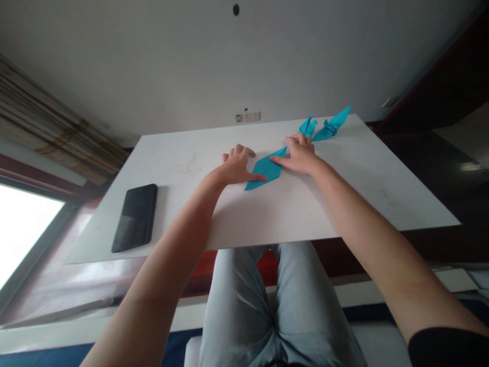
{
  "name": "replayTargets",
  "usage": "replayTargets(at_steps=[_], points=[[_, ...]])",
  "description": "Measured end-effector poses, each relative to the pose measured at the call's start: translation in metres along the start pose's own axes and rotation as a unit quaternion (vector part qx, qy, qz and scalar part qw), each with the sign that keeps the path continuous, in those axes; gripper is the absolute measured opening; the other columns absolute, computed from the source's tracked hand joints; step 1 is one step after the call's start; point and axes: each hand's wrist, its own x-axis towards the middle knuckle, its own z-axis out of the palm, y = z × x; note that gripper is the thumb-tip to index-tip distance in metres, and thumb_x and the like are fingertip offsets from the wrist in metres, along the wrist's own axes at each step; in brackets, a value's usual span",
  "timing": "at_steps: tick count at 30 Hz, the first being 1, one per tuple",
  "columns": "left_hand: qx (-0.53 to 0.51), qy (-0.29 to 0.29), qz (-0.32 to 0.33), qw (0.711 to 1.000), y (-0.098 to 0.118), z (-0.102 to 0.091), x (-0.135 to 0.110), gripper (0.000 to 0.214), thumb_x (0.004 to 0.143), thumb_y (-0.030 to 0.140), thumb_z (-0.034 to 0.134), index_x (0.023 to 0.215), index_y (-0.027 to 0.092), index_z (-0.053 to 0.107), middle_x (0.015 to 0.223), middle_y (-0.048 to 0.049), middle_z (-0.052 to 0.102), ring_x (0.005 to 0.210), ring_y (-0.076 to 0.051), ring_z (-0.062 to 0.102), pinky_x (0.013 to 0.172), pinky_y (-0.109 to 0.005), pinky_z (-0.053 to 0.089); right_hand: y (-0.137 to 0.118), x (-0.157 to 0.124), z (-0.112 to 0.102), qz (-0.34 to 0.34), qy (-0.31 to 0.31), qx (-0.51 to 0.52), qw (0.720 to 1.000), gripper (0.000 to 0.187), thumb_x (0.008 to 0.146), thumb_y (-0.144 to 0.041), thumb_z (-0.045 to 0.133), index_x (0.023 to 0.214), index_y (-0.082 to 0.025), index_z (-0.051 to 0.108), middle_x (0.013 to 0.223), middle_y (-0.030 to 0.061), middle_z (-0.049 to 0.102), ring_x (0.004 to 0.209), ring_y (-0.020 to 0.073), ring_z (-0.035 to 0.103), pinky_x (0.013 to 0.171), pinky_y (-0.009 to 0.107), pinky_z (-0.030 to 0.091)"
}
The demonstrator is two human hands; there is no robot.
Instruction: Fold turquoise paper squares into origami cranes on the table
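A folded sheet of blue origami paper [267, 167], shaped like a long diamond with pointed ends, lies flat on the white table. My left hand [237, 165] rests at its left side, the thumb on the paper's lower edge and the fingers spread on the tabletop. At the upper right end, my right hand [300, 154] has its thumb lying on the paper and its fingers apart from the thumb, beyond the paper's tip. Neither hand is wrapped round the paper. Just past my right fingers stand folded blue paper cranes [331, 127], partly hidden by that hand.
A black smartphone [135, 218] lies near the left front of the white table [263, 221]. Behind the table is a wall with power sockets [247, 117]. A curtain [57, 112] and a bright window are at the left. My legs are under the front edge.
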Motion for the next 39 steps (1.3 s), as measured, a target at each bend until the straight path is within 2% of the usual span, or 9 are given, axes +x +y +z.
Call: replayTargets(at_steps=[5, 8, 11, 18, 24, 27, 31, 34, 39], points=[[-0.014, -0.022, 0.013, 1.0, 0.0, -0.004, 0.001, 0.083, 0.071, 0.073, 0.096, 0.136, 0.029, 0.068, 0.152, -0.0158, 0.057, 0.147, -0.046, 0.053, 0.128, -0.065, 0.041, 0.005, 0.003, -0.004, 0.004, 0.058, 0.074, 0.996, 0.05, 0.084, -0.065, 0.095, 0.106, -0.027, 0.073, 0.129, 0.0159, 0.076, 0.134, 0.0461, 0.067, 0.122, 0.071, 0.048], [-0.015, -0.036, 0.011, 0.999, 0.001, -0.006, 0.0, 0.081, 0.068, 0.072, 0.096, 0.13, 0.028, 0.068, 0.149, -0.0153, 0.061, 0.143, -0.044, 0.057, 0.128, -0.064, 0.042, 0.004, 0.003, -0.01, 0.011, 0.012, 0.173, 0.985, 0.044, 0.083, -0.053, 0.1, 0.104, -0.027, 0.072, 0.093, 0.0051, 0.074, 0.099, 0.0323, 0.072, 0.102, 0.054, 0.058], [-0.037, -0.041, 0.017, 0.998, 0.001, -0.007, -0.001, 0.083, 0.067, 0.07, 0.096, 0.13, 0.029, 0.062, 0.143, -0.0132, 0.068, 0.136, -0.041, 0.063, 0.124, -0.06, 0.045, -0.001, 0.001, -0.018, -0.009, -0.043, 0.273, 0.961, 0.046, 0.083, -0.052, 0.1, 0.109, -0.026, 0.072, 0.076, -0.0014, 0.066, 0.078, 0.0244, 0.064, 0.081, 0.042, 0.056], [-0.085, -0.024, 0.003, 0.996, 0.002, -0.008, -0.001, 0.102, 0.065, 0.064, 0.101, 0.147, 0.03, 0.052, 0.126, -0.0094, 0.079, 0.12, -0.035, 0.075, 0.114, -0.055, 0.052, -0.017, -0.002, -0.029, -0.078, 0.016, 0.344, 0.936, 0.047, 0.086, -0.063, 0.097, 0.106, -0.028, 0.074, 0.08, -0.0005, 0.064, 0.084, 0.0238, 0.065, 0.084, 0.042, 0.058], [-0.222, -0.008, -0.01, 0.975, 0.004, -0.006, 0.005, 0.056, 0.077, 0.043, 0.095, 0.12, 0.024, 0.065, 0.114, -0.0092, 0.082, 0.107, -0.028, 0.078, 0.091, -0.042, 0.062, -0.022, -0.002, -0.036, -0.065, 0.067, 0.331, 0.939, 0.063, 0.086, -0.079, 0.092, 0.124, -0.031, 0.075, 0.1, 0.0052, 0.074, 0.1, 0.0288, 0.071, 0.089, 0.045, 0.063], [-0.252, 0.063, -0.016, 0.966, -0.001, -0.006, 0.011, 0.041, 0.083, 0.039, 0.088, 0.114, 0.023, 0.067, 0.112, -0.0076, 0.082, 0.102, -0.025, 0.077, 0.085, -0.038, 0.062, -0.02, -0.002, -0.036, -0.065, 0.084, 0.288, 0.952, 0.073, 0.089, -0.081, 0.087, 0.143, -0.035, 0.07, 0.124, 0.0092, 0.076, 0.108, 0.03, 0.071, 0.094, 0.047, 0.065], [-0.158, 0.226, -0.028, 0.961, -0.006, -0.013, 0.014, 0.028, 0.095, 0.035, 0.074, 0.122, 0.027, 0.071, 0.116, -0.0061, 0.079, 0.109, -0.025, 0.072, 0.092, -0.039, 0.061, -0.014, -0.001, -0.026, -0.063, 0.074, 0.232, 0.968, 0.085, 0.093, -0.075, 0.085, 0.163, -0.037, 0.056, 0.147, 0.0125, 0.069, 0.112, 0.0305, 0.069, 0.101, 0.053, 0.066], [-0.096, 0.275, -0.01, 0.957, -0.004, -0.016, 0.01, 0.029, 0.097, 0.025, 0.067, 0.125, 0.029, 0.075, 0.121, -0.0085, 0.077, 0.116, -0.027, 0.068, 0.102, -0.044, 0.06, -0.012, -0.001, -0.019, -0.066, 0.058, 0.235, 0.968, 0.083, 0.096, -0.069, 0.084, 0.166, -0.037, 0.052, 0.139, 0.011, 0.069, 0.106, 0.0283, 0.069, 0.102, 0.052, 0.065], [-0.038, 0.164, 0.003, 0.986, 0.006, -0.006, 0.002, 0.028, 0.089, 0.014, 0.07, 0.112, 0.026, 0.079, 0.128, -0.0119, 0.075, 0.12, -0.031, 0.068, 0.104, -0.048, 0.059, -0.016, -0.006, -0.02, -0.084, 0.004, 0.274, 0.958, 0.058, 0.099, -0.068, 0.082, 0.144, -0.034, 0.066, 0.098, 0.0016, 0.071, 0.087, 0.0248, 0.066, 0.092, 0.046, 0.062]])
